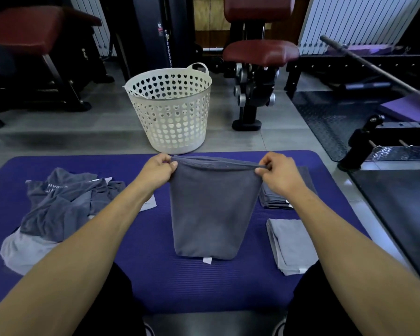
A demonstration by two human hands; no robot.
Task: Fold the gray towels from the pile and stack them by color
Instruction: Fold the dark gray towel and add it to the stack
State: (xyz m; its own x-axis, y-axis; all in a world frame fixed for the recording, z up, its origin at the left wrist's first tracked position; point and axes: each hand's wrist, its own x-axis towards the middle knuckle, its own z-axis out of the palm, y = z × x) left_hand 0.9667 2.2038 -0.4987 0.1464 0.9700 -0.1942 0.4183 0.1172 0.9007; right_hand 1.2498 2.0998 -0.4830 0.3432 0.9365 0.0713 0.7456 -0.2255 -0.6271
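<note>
Dark gray towel [210, 214], doubled, hangs over purple mat [204, 282], white tag at bottom; left hand [155, 169] and right hand [280, 172] pinch its top corners. Unfolded pile [58, 204] left, lettering unreadable; dark stack [277, 197] and light stack [292, 246] right; white basket [171, 107] beyond

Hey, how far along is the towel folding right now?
Partly done. Done: a dark gray stack and a light gray stack sit folded on the purple mat. In hand: left hand and right hand pinch a doubled dark gray towel. Left: the unfolded pile.
</note>
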